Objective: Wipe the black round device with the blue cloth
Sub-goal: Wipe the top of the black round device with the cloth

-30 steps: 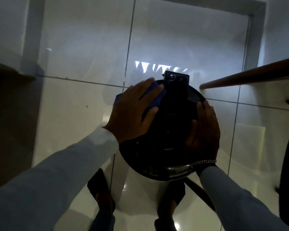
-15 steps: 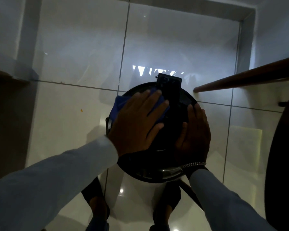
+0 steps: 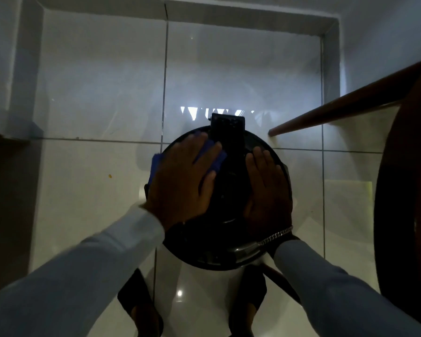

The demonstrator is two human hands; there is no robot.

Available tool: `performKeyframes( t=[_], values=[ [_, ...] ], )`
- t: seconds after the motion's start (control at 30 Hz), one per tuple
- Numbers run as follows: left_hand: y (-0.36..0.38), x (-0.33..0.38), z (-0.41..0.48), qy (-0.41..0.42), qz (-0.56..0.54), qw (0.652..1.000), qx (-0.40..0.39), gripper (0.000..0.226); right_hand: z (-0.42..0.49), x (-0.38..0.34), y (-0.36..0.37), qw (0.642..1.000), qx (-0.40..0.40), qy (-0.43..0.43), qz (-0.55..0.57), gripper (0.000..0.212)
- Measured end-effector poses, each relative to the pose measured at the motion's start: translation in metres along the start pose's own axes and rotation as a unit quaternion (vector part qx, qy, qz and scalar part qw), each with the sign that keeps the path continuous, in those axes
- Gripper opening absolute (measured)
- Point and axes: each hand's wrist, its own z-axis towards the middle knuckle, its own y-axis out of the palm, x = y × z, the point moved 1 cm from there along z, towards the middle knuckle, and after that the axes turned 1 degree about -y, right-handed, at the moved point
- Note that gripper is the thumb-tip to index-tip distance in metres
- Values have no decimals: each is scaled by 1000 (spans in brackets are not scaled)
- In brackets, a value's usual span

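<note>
The black round device point(image 3: 231, 198) stands in front of me, seen from above, with a black boxy part point(image 3: 227, 132) at its far edge. My left hand point(image 3: 182, 181) lies flat on the device's left half and presses the blue cloth point(image 3: 212, 156) onto it; cloth shows between my fingers and at the left rim. My right hand point(image 3: 267, 188) rests flat on the right half of the top, fingers together, holding nothing. A metal chain sits on that wrist.
Glossy pale floor tiles point(image 3: 102, 93) lie below. A brown wooden rail point(image 3: 345, 105) runs in from the right, and a dark round edge point(image 3: 404, 190) stands at the far right. A dark cabinet side point(image 3: 7, 195) is at the left. My feet point(image 3: 141, 310) show beneath the device.
My left hand and the cloth have slid back toward me and to the left over the device's top. My right hand has stayed flat on the right half.
</note>
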Motion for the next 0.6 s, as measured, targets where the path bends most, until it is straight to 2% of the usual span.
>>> performKeyframes(
  t=[0.1,0.27,0.37,0.5,0.6],
  values=[
    [-5,-5,16,-71,-66,993,66,47,1,-1,0,1000,-7,4,22,58],
    [11,12,-29,-108,37,992,45,52,-5,-5,-3,999,-10,11,35,51],
    [33,34,-55,-147,71,984,67,52,-16,1,-2,999,-13,16,36,52],
    [46,48,-71,-144,92,981,97,52,-4,-1,-1,999,-10,15,30,55],
    [66,76,-90,-125,59,988,62,54,1,3,2,999,-19,19,36,55]
  ],
)
